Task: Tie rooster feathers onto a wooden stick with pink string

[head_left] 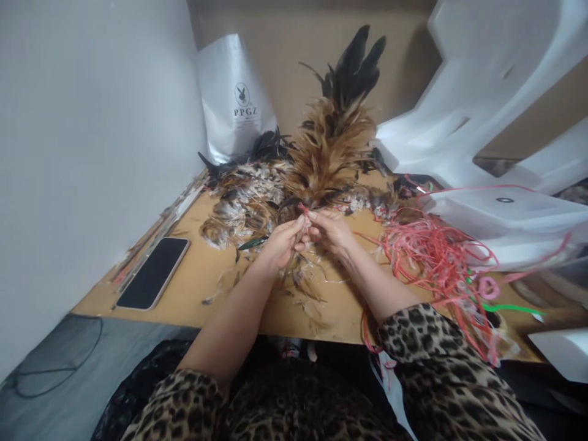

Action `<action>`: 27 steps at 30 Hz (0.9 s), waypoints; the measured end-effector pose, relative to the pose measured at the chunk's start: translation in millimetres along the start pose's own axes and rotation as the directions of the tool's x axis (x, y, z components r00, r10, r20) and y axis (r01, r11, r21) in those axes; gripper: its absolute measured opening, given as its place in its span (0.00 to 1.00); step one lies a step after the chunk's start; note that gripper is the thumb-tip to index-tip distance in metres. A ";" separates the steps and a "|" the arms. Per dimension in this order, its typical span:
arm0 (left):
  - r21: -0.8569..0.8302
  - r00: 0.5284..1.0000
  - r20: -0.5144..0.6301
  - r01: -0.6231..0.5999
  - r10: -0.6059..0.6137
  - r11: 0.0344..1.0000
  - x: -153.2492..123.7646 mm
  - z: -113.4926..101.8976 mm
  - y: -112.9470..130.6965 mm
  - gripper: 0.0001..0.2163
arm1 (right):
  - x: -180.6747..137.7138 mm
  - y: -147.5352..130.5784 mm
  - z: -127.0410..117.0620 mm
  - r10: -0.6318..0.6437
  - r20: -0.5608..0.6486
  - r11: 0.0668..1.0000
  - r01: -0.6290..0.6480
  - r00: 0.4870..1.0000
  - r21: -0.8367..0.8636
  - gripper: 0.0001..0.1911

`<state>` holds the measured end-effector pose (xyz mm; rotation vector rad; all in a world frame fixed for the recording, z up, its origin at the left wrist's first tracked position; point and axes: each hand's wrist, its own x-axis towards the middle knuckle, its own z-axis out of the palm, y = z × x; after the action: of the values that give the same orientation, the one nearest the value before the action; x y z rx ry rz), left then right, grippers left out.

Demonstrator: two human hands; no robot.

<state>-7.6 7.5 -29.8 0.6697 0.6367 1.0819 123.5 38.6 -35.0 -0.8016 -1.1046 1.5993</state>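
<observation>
A tall bundle of brown and black feathers (pixel 331 135) stands upright in the middle of the wooden board (pixel 197 282). My left hand (pixel 281 242) and my right hand (pixel 331 231) meet at its base, fingers closed around the quill ends. A pink string (pixel 304 210) shows between the fingertips of both hands. Loose feathers (pixel 243 205) lie heaped on the board behind and left of my hands.
A black phone (pixel 153 272) lies at the left of the board. A tangle of pink strings (pixel 432 257) spreads at the right, with a green strand. A white PPGZ bag (pixel 234 98) leans at the back. White foam pieces (pixel 482 92) stand at the right.
</observation>
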 end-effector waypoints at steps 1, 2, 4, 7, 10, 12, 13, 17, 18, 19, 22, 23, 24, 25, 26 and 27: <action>-0.002 0.999 0.011 0.030 -0.030 1.000 -1.2 0.1 1.7 0.13 | -0.2 -0.5 -0.7 0.001 0.013 1.000 -0.001 1.000 -0.005 0.18; -0.002 0.998 0.018 0.053 -0.053 0.999 -2.2 0.1 3.1 0.12 | 0.0 -0.7 -1.4 -0.003 0.020 1.000 0.004 1.000 -0.014 0.18; -0.003 0.996 0.027 0.082 -0.081 0.997 -3.1 -0.7 5.2 0.12 | 1.0 -0.1 -3.3 -0.016 0.028 0.999 0.017 0.999 -0.038 0.18; 0.017 0.993 0.068 0.091 -0.092 0.996 -2.6 -3.7 6.5 0.13 | 2.9 1.6 -6.2 -0.014 0.040 0.999 0.016 0.999 -0.051 0.17; 0.077 0.995 0.082 0.053 -0.059 0.996 -1.7 -6.4 6.4 0.13 | 3.0 1.8 -7.5 0.005 0.046 0.999 -0.002 0.999 -0.045 0.18; 0.115 0.997 0.071 0.026 -0.034 0.993 -1.7 -7.0 6.2 0.13 | 1.6 0.9 -6.5 0.016 0.045 0.999 -0.014 0.999 -0.030 0.18; 0.122 0.998 0.064 0.015 -0.023 0.992 -1.8 -7.1 5.9 0.13 | 0.8 0.3 -5.4 0.019 0.045 1.000 -0.018 0.999 -0.021 0.18; 0.099 0.999 0.034 -0.006 0.003 0.995 -0.6 -7.8 4.4 0.12 | -1.0 -0.5 0.0 -0.005 0.053 1.000 0.006 0.999 -0.019 0.19; 0.090 1.000 0.022 -0.011 0.009 0.996 0.2 -8.1 4.1 0.12 | -0.7 -0.1 1.0 -0.016 0.051 0.999 0.018 0.999 -0.033 0.19; 0.085 1.000 0.007 -0.016 0.015 0.996 1.0 -8.3 3.7 0.11 | -0.3 0.4 1.7 -0.030 0.044 0.998 0.032 0.999 -0.053 0.20; 0.097 0.997 -0.051 -0.053 0.058 0.994 3.2 -8.3 2.8 0.11 | 1.1 1.8 2.1 -0.087 0.001 0.983 0.086 0.996 -0.160 0.20; 0.111 0.994 -0.069 -0.078 0.086 0.991 3.7 -8.0 2.3 0.11 | 1.3 1.7 2.0 -0.113 -0.011 0.972 0.108 0.994 -0.210 0.21; 0.129 0.989 -0.084 -0.107 0.119 0.986 4.0 -7.4 1.7 0.11 | 1.2 1.3 1.8 -0.140 -0.018 0.956 0.130 0.990 -0.264 0.21; 0.148 0.984 -0.096 -0.136 0.151 0.980 4.3 -6.8 1.0 0.11 | 0.9 0.6 1.7 -0.165 -0.021 0.936 0.150 0.986 -0.318 0.21; 0.166 0.979 -0.105 -0.158 0.177 0.973 4.4 -5.9 0.2 0.11 | 0.4 -0.3 1.8 -0.191 -0.026 0.915 0.168 0.981 -0.366 0.21; 0.182 0.975 -0.112 -0.172 0.194 0.968 4.5 -5.1 -0.6 0.12 | -0.2 -1.3 2.0 -0.214 -0.032 0.896 0.184 0.976 -0.404 0.21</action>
<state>-9.5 12.4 -34.1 0.8249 0.7977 1.2596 122.2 38.0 -33.1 -0.9709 -1.4346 1.1756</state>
